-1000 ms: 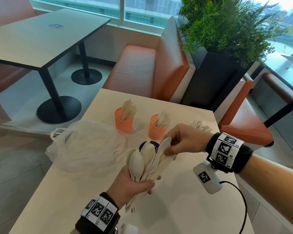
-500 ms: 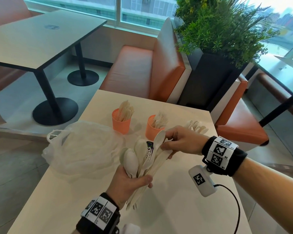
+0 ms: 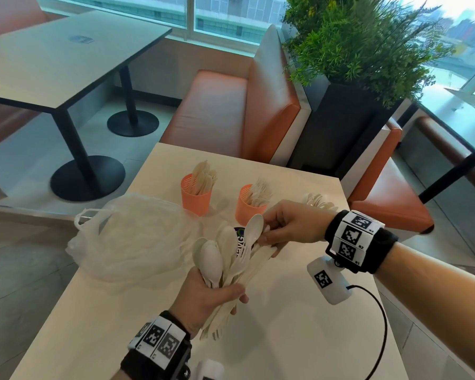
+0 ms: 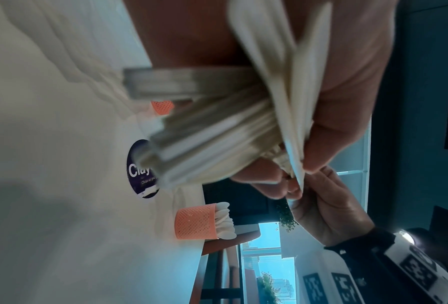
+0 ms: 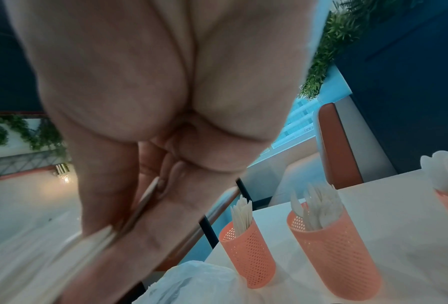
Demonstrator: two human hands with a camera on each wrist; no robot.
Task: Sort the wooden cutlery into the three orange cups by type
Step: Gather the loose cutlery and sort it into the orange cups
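My left hand grips a bundle of pale wooden cutlery, spoon bowls fanned upward above the table. My right hand pinches one spoon at the bundle's top right; its handle shows between the fingers in the right wrist view. Behind stand three orange mesh cups: the left cup holds knives, the middle cup holds forks. The third cup holds spoons; in the head view my right wrist hides it and only its spoons show.
A crumpled clear plastic bag lies on the left of the beige table. A round dark sticker is on the tabletop under the bundle. An orange bench and a planter stand beyond the far edge.
My right hand keeps its pinch on the spoon and has drawn it slightly up and away from the bundle. My left hand holds the bundle about where it was.
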